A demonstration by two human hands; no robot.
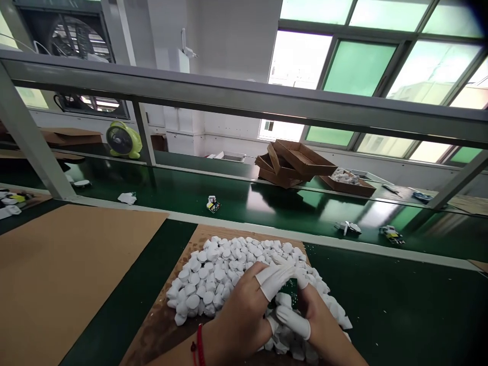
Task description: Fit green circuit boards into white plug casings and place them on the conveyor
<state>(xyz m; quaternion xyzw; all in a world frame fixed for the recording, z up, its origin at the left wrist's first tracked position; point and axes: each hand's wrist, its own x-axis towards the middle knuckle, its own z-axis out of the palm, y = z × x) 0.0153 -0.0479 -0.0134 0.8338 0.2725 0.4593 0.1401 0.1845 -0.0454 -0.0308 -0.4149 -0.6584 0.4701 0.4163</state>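
Both hands meet over a heap of small white pieces (213, 274), with white finger cots on several fingers. Between them is a green circuit board (292, 291), mostly covered by the fingers. One white piece (283, 300) lies against the board, between the fingertips. My left hand (247, 302) is closed on the board from the left, its covered fingers bent over the top; a red cord circles that wrist. From the right, the thumb and fingers of my right hand (312, 310) close round the same board. The heap rests on a brown cardboard sheet (150, 330).
A green conveyor belt (175, 183) runs behind the bench, carrying small circuit-board assemblies (213, 204) and a white adapter-like part (347, 228). Brown cardboard trays (305, 157) stand beyond it. A grey metal bar (236, 99) crosses ahead. Another cardboard sheet (76, 264) lies left.
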